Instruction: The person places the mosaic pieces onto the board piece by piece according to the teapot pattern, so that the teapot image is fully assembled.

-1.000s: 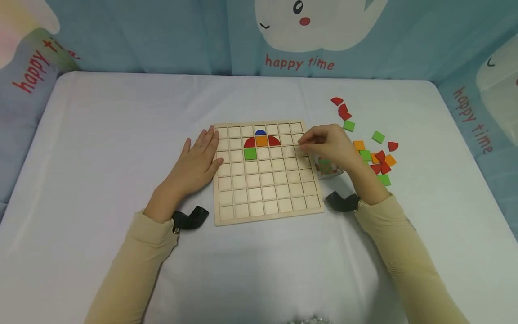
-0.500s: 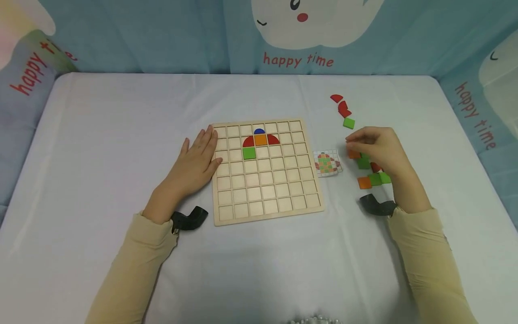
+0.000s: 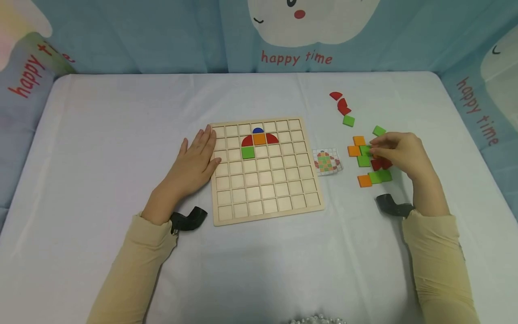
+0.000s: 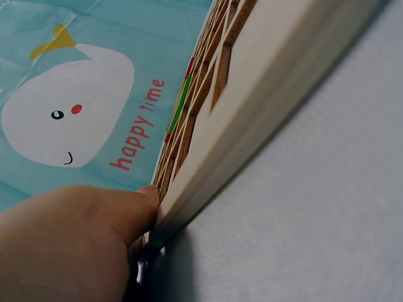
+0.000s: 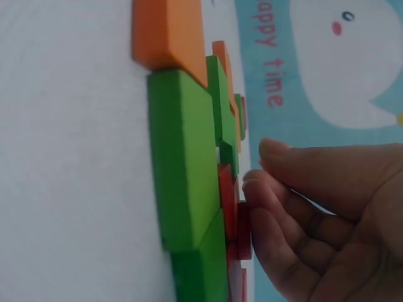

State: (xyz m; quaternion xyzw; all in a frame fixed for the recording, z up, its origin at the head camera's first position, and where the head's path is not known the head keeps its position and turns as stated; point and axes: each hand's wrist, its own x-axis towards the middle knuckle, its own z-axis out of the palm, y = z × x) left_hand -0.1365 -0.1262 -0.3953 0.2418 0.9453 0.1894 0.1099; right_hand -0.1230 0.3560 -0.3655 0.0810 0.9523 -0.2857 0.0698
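Observation:
My left hand [image 3: 192,162] lies with straight fingers on the left edge of a wooden grid board [image 3: 254,181]. In the left wrist view, the thumb [image 4: 135,211] meets the board's edge [image 4: 233,119]. Several pieces sit in upper cells: a blue half-circle [image 3: 258,130], an orange square [image 3: 259,139], red quarter-circles [image 3: 272,138] and a green square [image 3: 248,152]. Over the loose pieces at right, my right hand [image 3: 408,153] hovers, fingers bent, nothing showing between thumb and fingertips. Close by are red pieces [image 5: 244,236], green squares [image 5: 182,160] and an orange one [image 5: 170,31].
A small pattern card [image 3: 327,162] lies against the board's right side. Farther back are a few red pieces [image 3: 336,96] and a green square [image 3: 348,121]. A beaded item [image 3: 317,320] shows at the front edge. A blue printed curtain [image 3: 162,36] stands behind the table.
My right hand has moved right, from the board's right edge over to the loose pieces, uncovering the pattern card. The left hand has stayed on the board's edge.

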